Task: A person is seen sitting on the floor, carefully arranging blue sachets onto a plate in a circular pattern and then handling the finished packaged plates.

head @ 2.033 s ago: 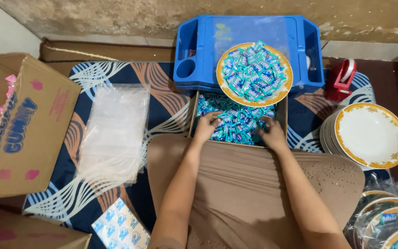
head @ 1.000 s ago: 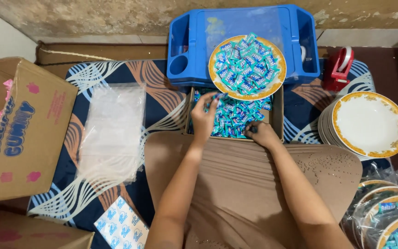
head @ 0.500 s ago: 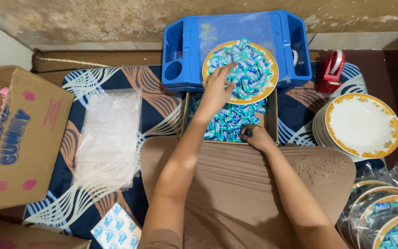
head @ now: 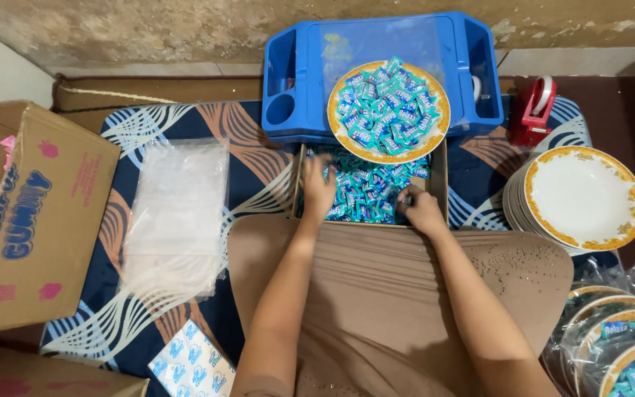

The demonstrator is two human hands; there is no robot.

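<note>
Both hands are down in the candy box (head: 439, 176): left hand (head: 318, 190) spread flat on the sweets (head: 365, 192), right hand (head: 422, 209) curled, fingers pinching some. They look light, slick and loose, best scooped by the handful.

We see a brown cardboard box (head: 31, 220) with blue and pink print at far left, a flat blue-and-white packet (head: 192, 365) near our left knee, and clear plastic bags (head: 176, 213) stacked beside the box.
</note>
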